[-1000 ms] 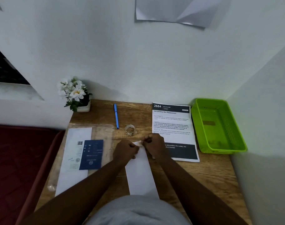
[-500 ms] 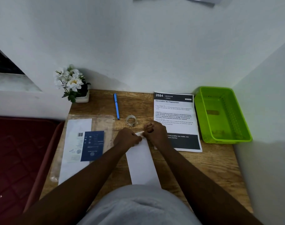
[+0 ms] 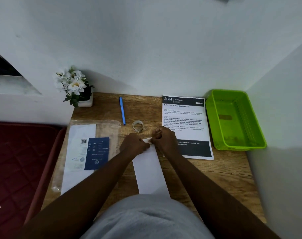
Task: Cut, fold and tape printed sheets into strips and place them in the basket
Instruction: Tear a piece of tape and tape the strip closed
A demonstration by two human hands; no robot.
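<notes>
Head view: left hand (image 3: 134, 145) and right hand (image 3: 164, 138) pinch folded strip's (image 3: 149, 169) far end.

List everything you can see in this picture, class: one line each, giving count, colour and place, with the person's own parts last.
desk: one, brown wood, set in a wall corner
strip: one, white, desk centre, far end pinched by both hands
sheet: one, white with black bands, right of the strip
basket: one, green, desk's far right
tape roll: one, clear, beyond the hands
pen: one, blue, far centre
packet: one, clear plastic with white and navy inserts, desk's left
flowers: one bunch, white, in a white pot, far left corner
left hand: one, pinching the strip
right hand: one, pinching the strip
</notes>
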